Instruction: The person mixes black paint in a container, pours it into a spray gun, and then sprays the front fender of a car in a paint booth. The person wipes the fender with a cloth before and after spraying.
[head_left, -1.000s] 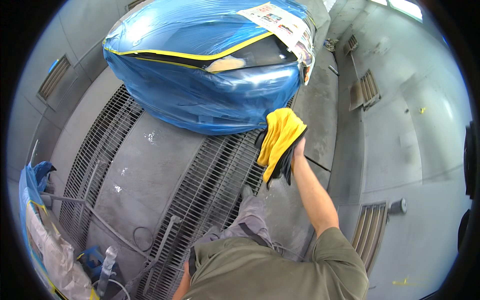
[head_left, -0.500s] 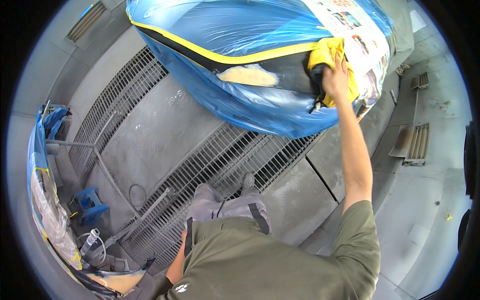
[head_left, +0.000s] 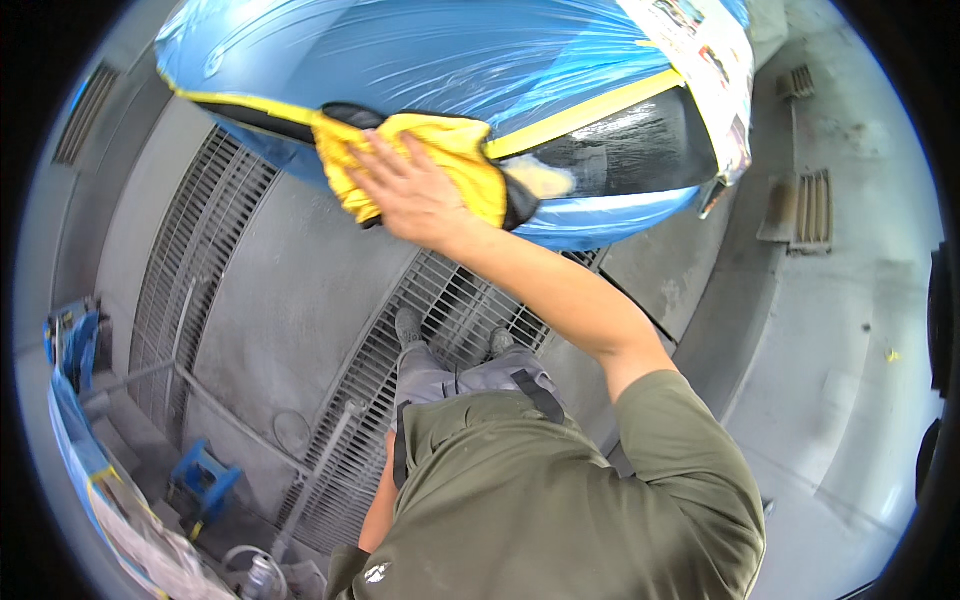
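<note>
My right hand (head_left: 415, 195) presses a yellow cloth (head_left: 455, 150) with black edging against the front of a masked car part, seemingly a bumper. The fingers lie over the cloth, a little apart, and hold it. Right of the cloth shows the bare dark panel (head_left: 640, 145), glossy in places, with a cream sanded patch (head_left: 540, 178) partly behind the cloth. Yellow masking tape (head_left: 590, 112) borders the panel's upper edge. Blue plastic film (head_left: 400, 55) covers the part above and below. My left forearm (head_left: 380, 505) hangs at my side, its hand hidden behind my clothing.
Printed paper (head_left: 735, 75) masks the right end of the part. Floor grating (head_left: 375, 380) runs under my feet. To the left stand a metal frame stand (head_left: 235, 425), a blue step stool (head_left: 205, 480) and another masked panel (head_left: 120, 510). A grey wall (head_left: 860, 330) rises on the right.
My right hand has swept the yellow cloth leftward along the panel, from its right end past the cream patch. The view has shifted; the left arm still hangs down.
</note>
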